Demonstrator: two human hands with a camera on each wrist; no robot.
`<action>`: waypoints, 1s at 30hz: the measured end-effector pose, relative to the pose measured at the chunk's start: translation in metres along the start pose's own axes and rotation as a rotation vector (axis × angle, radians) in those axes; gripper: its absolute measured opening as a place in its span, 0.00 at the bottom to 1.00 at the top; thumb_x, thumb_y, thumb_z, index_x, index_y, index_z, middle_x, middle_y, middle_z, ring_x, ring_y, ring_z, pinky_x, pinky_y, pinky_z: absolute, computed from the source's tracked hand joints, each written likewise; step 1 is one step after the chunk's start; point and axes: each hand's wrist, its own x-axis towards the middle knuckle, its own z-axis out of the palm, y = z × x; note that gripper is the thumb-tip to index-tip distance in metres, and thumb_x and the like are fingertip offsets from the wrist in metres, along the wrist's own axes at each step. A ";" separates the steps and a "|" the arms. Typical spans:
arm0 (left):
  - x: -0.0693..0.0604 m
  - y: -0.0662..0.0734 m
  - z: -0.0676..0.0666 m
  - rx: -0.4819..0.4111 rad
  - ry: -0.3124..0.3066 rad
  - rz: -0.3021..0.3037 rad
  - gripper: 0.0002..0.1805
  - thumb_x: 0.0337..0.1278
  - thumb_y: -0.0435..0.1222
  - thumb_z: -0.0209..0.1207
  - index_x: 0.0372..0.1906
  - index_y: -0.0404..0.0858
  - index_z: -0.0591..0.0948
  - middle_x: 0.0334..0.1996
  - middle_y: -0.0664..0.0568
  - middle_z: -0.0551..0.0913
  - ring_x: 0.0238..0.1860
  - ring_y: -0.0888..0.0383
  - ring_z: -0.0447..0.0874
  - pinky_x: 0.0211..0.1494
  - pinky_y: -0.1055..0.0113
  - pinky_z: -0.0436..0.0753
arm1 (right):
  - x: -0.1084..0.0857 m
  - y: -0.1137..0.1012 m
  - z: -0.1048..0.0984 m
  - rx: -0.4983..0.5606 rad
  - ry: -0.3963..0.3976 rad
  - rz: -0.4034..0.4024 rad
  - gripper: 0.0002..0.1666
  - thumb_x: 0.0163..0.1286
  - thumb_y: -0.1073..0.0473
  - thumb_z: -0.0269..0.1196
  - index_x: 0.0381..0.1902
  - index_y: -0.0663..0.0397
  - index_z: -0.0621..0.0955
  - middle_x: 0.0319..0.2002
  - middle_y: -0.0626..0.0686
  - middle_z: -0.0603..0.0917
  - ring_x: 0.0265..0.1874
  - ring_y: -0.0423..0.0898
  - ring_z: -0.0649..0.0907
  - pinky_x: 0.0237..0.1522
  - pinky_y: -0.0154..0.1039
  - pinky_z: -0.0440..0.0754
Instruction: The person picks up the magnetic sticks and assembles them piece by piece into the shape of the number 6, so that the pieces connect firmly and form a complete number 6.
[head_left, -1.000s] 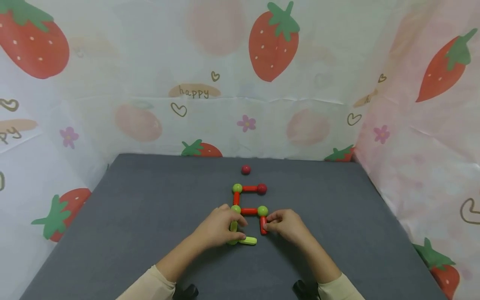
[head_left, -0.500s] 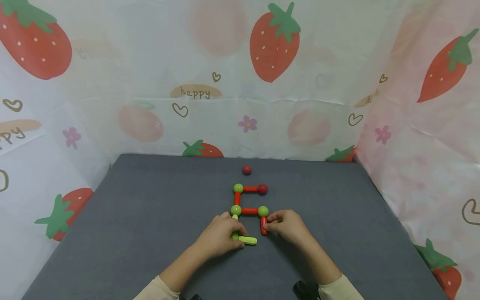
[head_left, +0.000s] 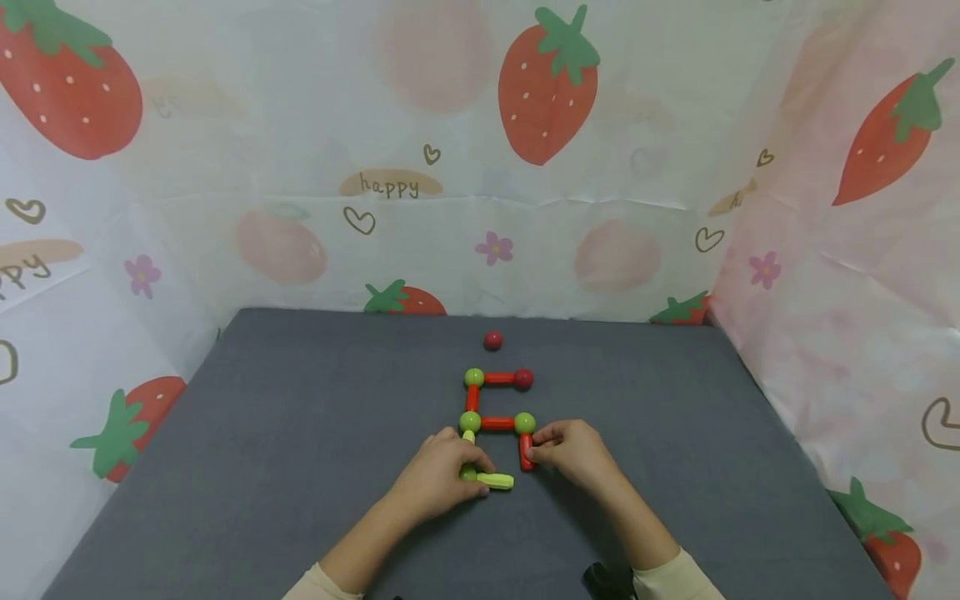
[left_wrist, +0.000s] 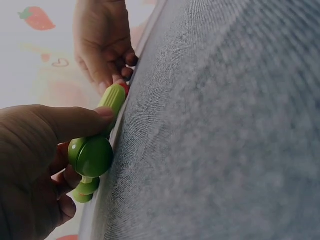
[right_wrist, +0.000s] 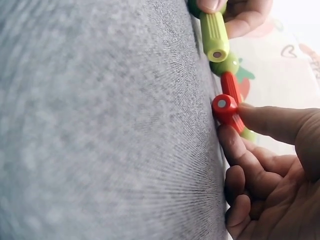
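Note:
A figure of magnetic rods and balls lies on the grey table. Green balls join red rods in its upper part, and a dark red ball ends the top arm. My left hand pinches the lower corner, its thumb on the yellow-green rod beside a green ball. That hand partly hides the other yellow-green rod, which runs up to the middle ball. Between thumb and fingertips, my right hand pinches the red rod hanging below the right green ball.
A loose dark red ball lies beyond the figure, near the table's back edge. The grey cloth-covered table is bordered by strawberry-print sheets at the back and sides. A black object shows by the right sleeve.
My left fingers have shifted slightly on the lower corner, uncovering the upper end of the vertical yellow-green rod. The right hand keeps its hold on the red rod, nearly still.

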 end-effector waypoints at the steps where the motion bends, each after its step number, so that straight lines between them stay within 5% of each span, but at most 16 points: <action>1: 0.000 0.000 0.000 -0.007 0.003 -0.001 0.11 0.46 0.44 0.79 0.38 0.56 0.91 0.32 0.72 0.84 0.32 0.65 0.64 0.40 0.67 0.65 | 0.000 0.000 0.000 -0.005 0.002 -0.002 0.12 0.60 0.56 0.77 0.38 0.55 0.89 0.29 0.46 0.89 0.29 0.41 0.83 0.33 0.38 0.79; 12: -0.003 -0.005 0.004 -0.048 0.037 -0.005 0.12 0.46 0.44 0.79 0.38 0.58 0.91 0.33 0.73 0.85 0.32 0.66 0.65 0.42 0.68 0.68 | 0.003 0.000 0.000 -0.038 -0.012 -0.033 0.12 0.60 0.54 0.77 0.38 0.54 0.89 0.30 0.46 0.89 0.29 0.41 0.82 0.33 0.38 0.79; 21: -0.005 -0.005 0.007 -0.047 0.056 0.001 0.12 0.45 0.45 0.79 0.38 0.57 0.91 0.34 0.73 0.85 0.33 0.66 0.66 0.43 0.67 0.69 | 0.008 -0.007 -0.020 -0.113 -0.055 -0.101 0.09 0.63 0.56 0.74 0.40 0.50 0.88 0.32 0.46 0.88 0.33 0.41 0.84 0.36 0.41 0.82; 30: -0.004 -0.006 0.006 -0.058 0.042 -0.009 0.12 0.46 0.45 0.79 0.38 0.58 0.91 0.34 0.74 0.85 0.34 0.66 0.66 0.43 0.68 0.68 | 0.040 -0.031 -0.048 -0.207 -0.127 -0.252 0.15 0.69 0.55 0.71 0.51 0.53 0.86 0.38 0.46 0.86 0.37 0.43 0.83 0.41 0.42 0.82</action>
